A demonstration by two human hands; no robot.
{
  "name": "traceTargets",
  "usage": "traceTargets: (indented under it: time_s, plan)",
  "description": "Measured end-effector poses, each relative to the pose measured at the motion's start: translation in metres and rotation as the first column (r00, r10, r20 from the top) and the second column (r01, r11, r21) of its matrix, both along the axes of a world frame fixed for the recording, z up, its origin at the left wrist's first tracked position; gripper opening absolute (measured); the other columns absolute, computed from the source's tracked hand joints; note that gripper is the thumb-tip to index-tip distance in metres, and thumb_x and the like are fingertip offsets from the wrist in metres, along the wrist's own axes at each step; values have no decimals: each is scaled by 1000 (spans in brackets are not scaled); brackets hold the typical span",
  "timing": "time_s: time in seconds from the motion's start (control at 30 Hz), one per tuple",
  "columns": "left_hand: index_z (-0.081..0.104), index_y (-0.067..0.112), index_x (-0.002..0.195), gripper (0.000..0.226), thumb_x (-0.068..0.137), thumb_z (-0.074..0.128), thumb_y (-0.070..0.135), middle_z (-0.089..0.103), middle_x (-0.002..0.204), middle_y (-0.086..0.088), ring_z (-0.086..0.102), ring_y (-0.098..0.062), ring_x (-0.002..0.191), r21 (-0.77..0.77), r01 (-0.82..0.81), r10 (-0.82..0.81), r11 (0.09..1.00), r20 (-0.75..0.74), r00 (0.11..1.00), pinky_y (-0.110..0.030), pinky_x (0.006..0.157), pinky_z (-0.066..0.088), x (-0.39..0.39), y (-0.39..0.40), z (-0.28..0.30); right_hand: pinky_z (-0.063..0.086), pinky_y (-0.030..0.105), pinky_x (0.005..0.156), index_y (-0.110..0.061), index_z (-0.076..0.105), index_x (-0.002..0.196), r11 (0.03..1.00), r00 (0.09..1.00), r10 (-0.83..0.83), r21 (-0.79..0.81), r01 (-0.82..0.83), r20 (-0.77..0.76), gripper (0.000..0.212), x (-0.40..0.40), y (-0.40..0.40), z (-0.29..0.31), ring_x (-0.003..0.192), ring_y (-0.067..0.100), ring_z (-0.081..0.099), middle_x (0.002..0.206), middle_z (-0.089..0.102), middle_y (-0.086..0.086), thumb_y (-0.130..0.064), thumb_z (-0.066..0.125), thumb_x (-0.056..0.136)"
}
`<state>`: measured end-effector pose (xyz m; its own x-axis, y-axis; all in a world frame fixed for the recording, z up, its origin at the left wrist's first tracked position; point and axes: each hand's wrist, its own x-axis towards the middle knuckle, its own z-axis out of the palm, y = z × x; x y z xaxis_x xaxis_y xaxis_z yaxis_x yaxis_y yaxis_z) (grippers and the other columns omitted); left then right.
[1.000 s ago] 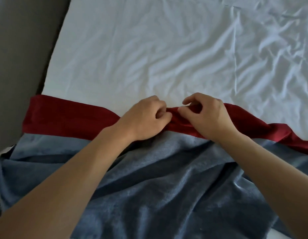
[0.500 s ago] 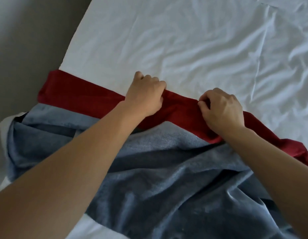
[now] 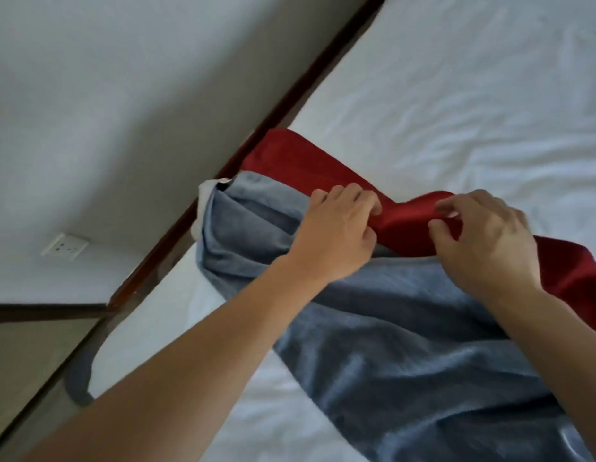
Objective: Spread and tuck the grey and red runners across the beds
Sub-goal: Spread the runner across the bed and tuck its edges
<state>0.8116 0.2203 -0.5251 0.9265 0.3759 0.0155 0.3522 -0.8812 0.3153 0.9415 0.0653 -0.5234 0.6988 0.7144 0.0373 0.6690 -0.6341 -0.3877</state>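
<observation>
A red runner (image 3: 290, 158) lies in a band across the white bed (image 3: 456, 95), reaching the bed's left edge. A grey runner (image 3: 406, 328) lies crumpled on the near side of it, overlapping its lower edge. My left hand (image 3: 336, 235) grips the red runner's near edge where it meets the grey cloth, fingers curled. My right hand (image 3: 483, 238) is just to the right, pinching a raised fold of the red runner between thumb and fingers. Both forearms cross over the grey runner.
A white wall (image 3: 106, 95) with a dark wooden skirting strip (image 3: 223, 175) runs close along the bed's left side. A wall socket (image 3: 64, 250) sits low on it. Brown floor (image 3: 23, 361) shows at the lower left, with a grey bed leg (image 3: 78, 385).
The view has swung left and tilted, bringing wall and floor into sight. Both hands have slid along the red runner toward the bed's left edge, and the right hand has raised a fold.
</observation>
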Motion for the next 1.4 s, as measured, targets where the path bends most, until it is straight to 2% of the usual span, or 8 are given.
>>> traceTargets:
  time_s: [0.17,0.3,0.43,0.63,0.87,1.03,1.27,1.4]
  plan:
    - [58,26,103,13,91,57,32,59,101,8,57,-14,95,59,-353,354,934,1,935,-36,92,39,-69,114,-10,46,48,95,-13,72,101,996,996,94,-15,-93,13,16,-28,85,-3,90,29,64,97,70,5,-21,62,90]
    - [57,17,114,38,88,61,45,61,112,-6,57,-29,105,174,-534,562,827,-258,786,-45,93,40,-119,204,-37,49,47,90,-13,73,101,983,985,170,-76,-168,20,19,-50,174,-13,89,33,64,99,70,8,-23,61,91]
    - [57,20,106,37,86,59,52,67,96,-1,63,-25,90,22,-594,550,804,-406,730,-43,90,40,-137,245,-58,46,45,93,-18,70,111,940,952,304,-177,-292,44,29,-80,253,-30,95,27,62,105,67,4,-37,60,91]
    - [62,20,101,21,96,52,37,70,94,-3,67,-28,88,-56,-627,575,777,-340,744,-39,85,46,-169,255,-75,40,40,86,-25,70,108,799,866,498,-413,-437,48,26,-119,311,-55,87,20,55,96,63,-1,-41,56,94]
    - [65,16,90,33,97,51,45,67,80,-3,63,-18,67,-163,-836,629,525,-587,509,-30,57,44,-241,281,-109,39,41,92,-26,70,95,774,845,534,-398,-493,-9,36,-141,333,-57,87,17,53,90,62,-4,-57,52,91]
    - [67,14,83,37,93,56,48,66,75,-4,62,-19,66,-355,-846,493,399,-695,524,-30,56,42,-235,262,-123,38,37,92,-23,69,92,711,793,609,-455,-537,17,25,-153,337,-66,86,17,54,90,62,-3,-37,50,96]
    - [64,14,84,31,98,51,38,65,76,-5,61,-19,64,-131,-879,563,458,-723,401,-29,53,40,-254,274,-123,38,38,98,-22,68,102,778,804,592,-295,-554,53,21,-163,352,-79,99,17,55,102,63,-2,-35,52,97]
    - [55,19,97,25,96,53,44,61,83,2,56,-14,70,-52,-802,666,596,-527,529,-32,63,43,-225,262,-99,39,37,98,-19,69,107,864,856,500,-153,-480,132,21,-151,320,-66,100,19,56,105,64,1,-32,60,92]
